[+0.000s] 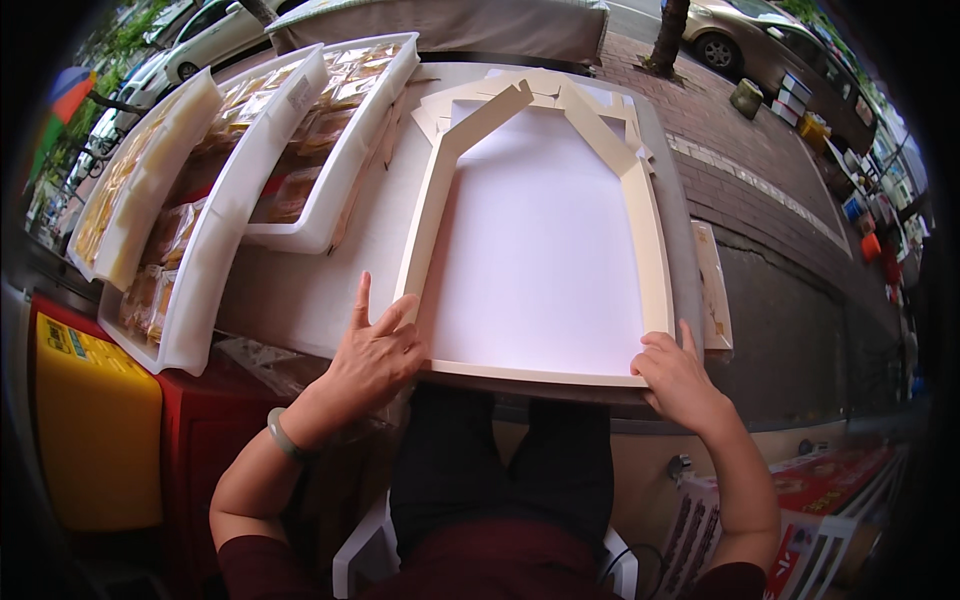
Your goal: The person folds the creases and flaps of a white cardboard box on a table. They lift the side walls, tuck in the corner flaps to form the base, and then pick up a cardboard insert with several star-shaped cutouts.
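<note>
While seated at the desk, holding the open box on it, with flaps angled inward at the far end. Pinching the near left corner with the left grip — the near right with the right grip — with index fingers extended. Left of the box, white trays of packets.

Counted: one left hand, one right hand, one cream carton, one bench, three white trays. Also one bracelet, one yellow box, one white chair. Tray packets: many, overlapping; exact total not resolvable.
</note>
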Demonstrator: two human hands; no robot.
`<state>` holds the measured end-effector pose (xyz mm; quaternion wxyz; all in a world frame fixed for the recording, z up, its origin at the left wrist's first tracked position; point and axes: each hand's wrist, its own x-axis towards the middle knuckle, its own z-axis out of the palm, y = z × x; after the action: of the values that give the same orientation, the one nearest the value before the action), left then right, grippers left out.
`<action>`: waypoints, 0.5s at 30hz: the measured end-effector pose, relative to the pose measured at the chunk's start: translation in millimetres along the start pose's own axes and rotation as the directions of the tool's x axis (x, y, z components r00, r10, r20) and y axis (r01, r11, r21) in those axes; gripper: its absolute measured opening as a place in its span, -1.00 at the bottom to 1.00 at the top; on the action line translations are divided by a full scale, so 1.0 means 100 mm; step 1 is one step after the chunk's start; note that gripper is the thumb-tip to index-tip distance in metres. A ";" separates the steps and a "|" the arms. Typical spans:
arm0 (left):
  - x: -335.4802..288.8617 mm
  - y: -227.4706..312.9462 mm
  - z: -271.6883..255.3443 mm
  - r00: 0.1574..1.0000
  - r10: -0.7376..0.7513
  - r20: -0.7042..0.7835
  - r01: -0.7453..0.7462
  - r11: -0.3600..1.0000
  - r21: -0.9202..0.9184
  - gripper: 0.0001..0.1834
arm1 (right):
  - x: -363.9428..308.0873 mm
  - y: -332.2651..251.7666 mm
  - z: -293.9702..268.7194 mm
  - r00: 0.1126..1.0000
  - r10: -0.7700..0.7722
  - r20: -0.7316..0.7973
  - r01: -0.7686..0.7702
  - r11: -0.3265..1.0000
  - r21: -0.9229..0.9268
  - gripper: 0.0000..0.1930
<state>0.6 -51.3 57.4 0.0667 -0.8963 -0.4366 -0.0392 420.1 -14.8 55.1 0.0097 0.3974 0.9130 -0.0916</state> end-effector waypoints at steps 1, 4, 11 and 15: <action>-0.01 0.04 0.04 0.999 0.024 -0.027 -0.023 0.999 0.026 -0.90 | 0.02 0.00 0.00 1.000 -0.009 -0.005 0.009 1.000 0.014 -0.78; -0.02 -0.01 0.17 1.000 -0.016 0.025 0.019 0.994 -0.106 -0.91 | 0.06 -0.01 -0.02 0.999 -0.031 -0.014 0.032 0.998 0.046 -0.82; 0.03 -0.04 0.22 0.995 -0.023 0.096 0.042 0.978 -0.206 -0.89 | 0.03 0.08 0.09 1.000 -0.004 0.016 0.003 0.999 0.036 -0.75; 0.00 -0.05 0.23 0.996 -0.031 0.086 0.050 0.972 -0.229 -0.88 | 0.10 0.01 0.01 0.999 -0.013 0.039 0.011 0.999 0.047 -0.87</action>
<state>-3.5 -44.5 35.4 -0.0564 -0.8897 -0.4499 -0.0544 413.5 -7.2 52.6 0.0179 0.3900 0.9127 -0.1208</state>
